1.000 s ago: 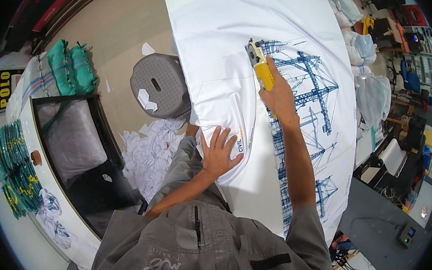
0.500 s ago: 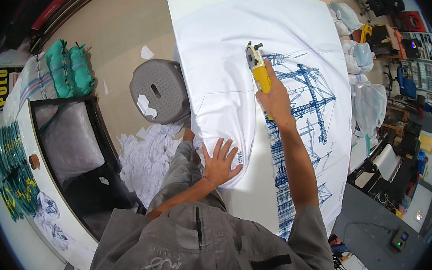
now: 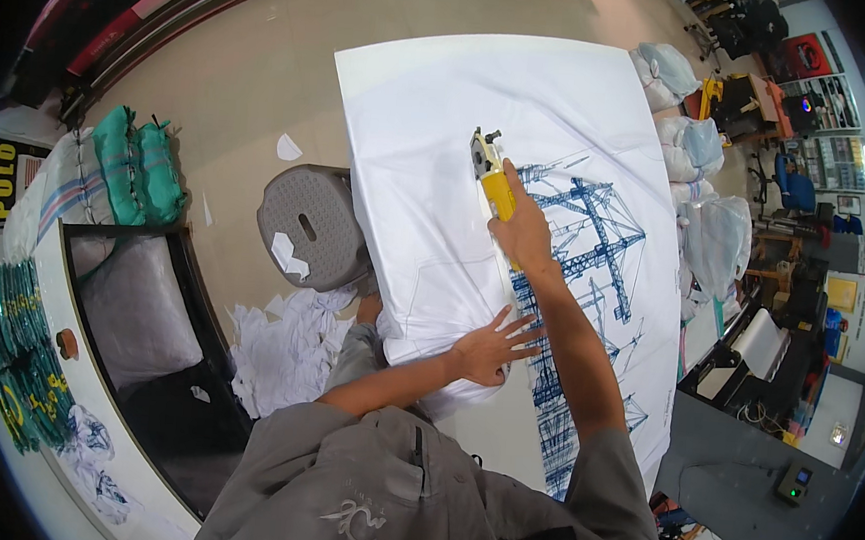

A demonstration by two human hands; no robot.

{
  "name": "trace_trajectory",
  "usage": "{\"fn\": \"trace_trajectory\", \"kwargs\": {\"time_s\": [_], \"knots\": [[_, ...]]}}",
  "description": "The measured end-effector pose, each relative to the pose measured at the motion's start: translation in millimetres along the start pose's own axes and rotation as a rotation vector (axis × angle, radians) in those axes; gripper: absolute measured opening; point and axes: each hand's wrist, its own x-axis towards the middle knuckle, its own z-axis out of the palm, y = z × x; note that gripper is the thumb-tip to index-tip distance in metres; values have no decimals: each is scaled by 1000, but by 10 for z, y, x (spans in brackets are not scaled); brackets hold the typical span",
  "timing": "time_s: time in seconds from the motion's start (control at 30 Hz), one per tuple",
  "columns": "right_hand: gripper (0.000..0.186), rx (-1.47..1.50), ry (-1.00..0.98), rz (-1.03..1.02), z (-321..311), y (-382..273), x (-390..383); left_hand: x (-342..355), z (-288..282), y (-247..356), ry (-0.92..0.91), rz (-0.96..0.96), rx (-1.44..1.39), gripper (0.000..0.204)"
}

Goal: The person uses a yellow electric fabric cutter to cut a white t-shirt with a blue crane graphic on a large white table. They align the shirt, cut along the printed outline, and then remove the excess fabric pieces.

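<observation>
My right hand [image 3: 523, 234] is wrapped round a yellow handheld electric cloth cutter [image 3: 499, 194]. The cutter's round metal head rests on white fabric [image 3: 456, 81], beside the upper left end of a blue print of cranes [image 3: 600, 244]. My left hand [image 3: 492, 352] lies with its fingers spread, holding nothing. Beneath its palm is a bunched, loose flap of white cloth [image 3: 420, 304], and its fingertips reach the left edge of the print. A pale bare strip of table [image 3: 487, 424] shows between the flap and the printed cloth.
Left of the table stands a grey plastic stool [image 3: 310, 223] with paper-like scraps on it. White cloth offcuts [image 3: 287, 345] heap on the floor below it. Green bundles [image 3: 139, 164] and an open cabinet [image 3: 190, 298] are farther left. Stuffed plastic bags [image 3: 713, 240] line the right side.
My left hand has slid right across the cloth, from the flap toward the printed edge. The cutter in my right hand has shifted slightly. The whole view has moved with my head.
</observation>
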Motion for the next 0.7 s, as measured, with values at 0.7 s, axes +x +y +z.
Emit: {"fn": "trace_trajectory", "kwargs": {"time_s": [0.7], "knots": [[105,44,-70,58,18,-293,342,-231,1917,855,-227,701,-325,29]]}}
